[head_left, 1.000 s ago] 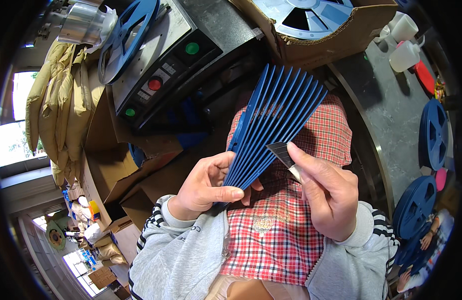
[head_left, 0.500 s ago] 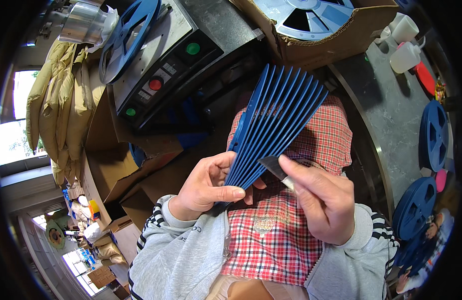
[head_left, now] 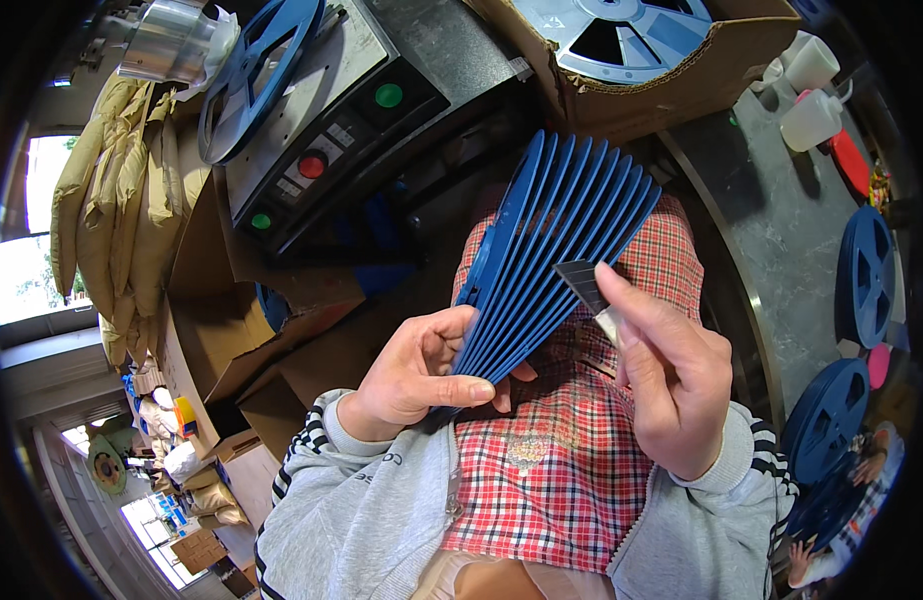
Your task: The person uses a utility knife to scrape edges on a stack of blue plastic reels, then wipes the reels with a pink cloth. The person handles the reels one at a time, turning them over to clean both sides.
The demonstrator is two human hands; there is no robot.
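Several blue plastic reel discs (head_left: 541,255) are fanned out edge-on above my lap. Around their near end my left hand (head_left: 418,365) is closed, thumb on top and fingers underneath. In a pinch, my right hand (head_left: 671,370) holds a small dark utility knife blade (head_left: 581,286) with a pale, silvery lower part. The blade sits just right of the outermost disc edges, and a narrow gap seems to separate them. A red plaid apron (head_left: 541,460) covers my lap below the discs.
Ahead stands a machine (head_left: 321,150) with green and red buttons, a blue reel (head_left: 261,75) leaning on it. A cardboard box (head_left: 671,95) holds more reels. On the right, a grey table (head_left: 781,220) carries white containers and stacked blue reels (head_left: 829,415). Another person's hands (head_left: 866,465) show at lower right.
My right hand has drawn the blade to the right and slightly up, off the disc edges. The fanned discs have turned a little, showing more of their faces. My left hand keeps its grip.
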